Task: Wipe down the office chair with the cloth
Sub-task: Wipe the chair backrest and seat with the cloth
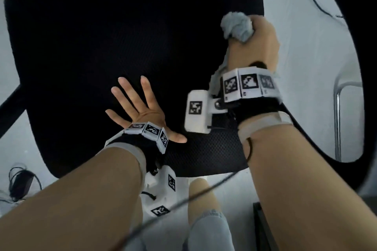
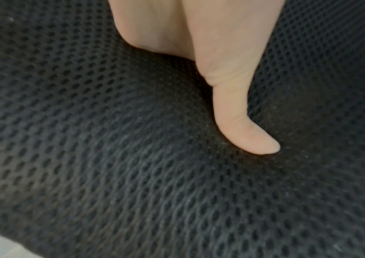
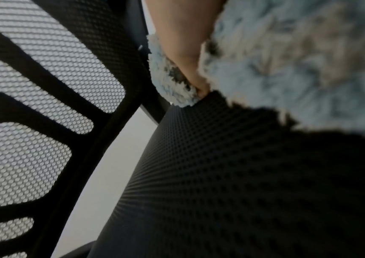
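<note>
The black mesh seat of the office chair (image 1: 102, 47) fills most of the head view. My left hand (image 1: 138, 108) lies flat on its front part with fingers spread; the left wrist view shows the thumb (image 2: 243, 122) pressing into the mesh seat (image 2: 110, 157). My right hand (image 1: 253, 47) grips a bunched pale blue-grey fluffy cloth (image 1: 237, 25) at the seat's right edge. In the right wrist view the cloth (image 3: 298, 61) is wrapped round my fingers (image 3: 181, 43) and touches the seat (image 3: 221, 174) beside the mesh backrest (image 3: 33, 104).
A black armrest (image 1: 10, 108) juts out at the left. A chrome tube frame (image 1: 338, 108) stands on the pale floor at the right. Dark cables and a small black box (image 1: 20, 183) lie on the floor at lower left. My socked foot (image 1: 208, 228) is below the seat.
</note>
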A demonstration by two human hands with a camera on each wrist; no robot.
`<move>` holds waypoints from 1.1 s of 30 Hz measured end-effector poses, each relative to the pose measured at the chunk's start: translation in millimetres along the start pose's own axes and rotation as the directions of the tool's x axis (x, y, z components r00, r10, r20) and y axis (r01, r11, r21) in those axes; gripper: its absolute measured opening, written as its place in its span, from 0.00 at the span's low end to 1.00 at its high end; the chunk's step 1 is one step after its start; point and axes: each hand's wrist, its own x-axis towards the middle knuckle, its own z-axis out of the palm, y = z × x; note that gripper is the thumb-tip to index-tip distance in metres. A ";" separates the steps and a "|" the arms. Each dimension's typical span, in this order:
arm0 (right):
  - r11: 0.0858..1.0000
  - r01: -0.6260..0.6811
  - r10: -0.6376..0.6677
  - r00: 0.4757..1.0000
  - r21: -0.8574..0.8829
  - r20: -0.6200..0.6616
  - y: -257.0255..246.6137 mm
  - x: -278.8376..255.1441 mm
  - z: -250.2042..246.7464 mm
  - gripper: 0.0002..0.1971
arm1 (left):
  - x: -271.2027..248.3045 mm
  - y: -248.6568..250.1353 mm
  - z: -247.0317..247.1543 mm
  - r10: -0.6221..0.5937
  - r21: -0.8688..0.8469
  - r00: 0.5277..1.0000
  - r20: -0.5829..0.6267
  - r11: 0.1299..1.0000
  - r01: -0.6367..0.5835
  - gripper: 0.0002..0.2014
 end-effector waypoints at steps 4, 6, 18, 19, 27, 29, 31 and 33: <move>0.951 0.286 -0.255 0.941 -0.117 0.224 12.2 -62.9 -0.3 0.17 | -2.5 -2.2 -1.4 0.025 0.004 1.000 0.009 1.000 -0.025 0.58; 0.890 0.429 -0.359 0.868 -0.155 0.343 23.5 -87.3 -8.6 0.20 | 0.5 -8.3 -1.3 0.086 0.098 0.995 0.048 0.991 -0.091 0.67; 0.987 0.124 -0.106 0.980 -0.102 0.170 53.8 -133.6 -12.1 0.20 | -6.4 -4.4 -13.8 0.051 0.132 0.986 0.161 0.989 -0.073 0.80; 0.987 0.112 -0.089 0.978 -0.118 0.189 56.3 -132.3 -14.4 0.19 | -6.7 -5.6 -15.1 0.060 0.139 0.986 0.155 0.987 -0.081 0.81; 0.997 0.020 -0.016 0.998 -0.070 0.059 36.1 -76.8 -11.3 0.16 | -6.9 2.4 -12.4 0.027 0.000 1.000 0.002 1.000 -0.027 0.71; 0.992 0.015 0.008 0.983 -0.128 0.182 55.0 -116.3 -17.2 0.18 | -6.6 -2.0 -9.3 0.068 0.014 0.996 0.060 0.998 -0.069 0.74; 0.987 0.024 0.022 0.959 -0.161 0.282 77.0 -153.4 -23.2 0.19 | -5.3 -7.2 -13.4 0.126 0.034 0.991 0.054 0.991 -0.128 0.74; 0.992 -0.004 0.041 0.956 -0.126 0.292 90.1 -168.3 -29.7 0.19 | -7.6 -4.4 -21.1 0.145 0.028 0.983 0.115 0.988 -0.150 0.79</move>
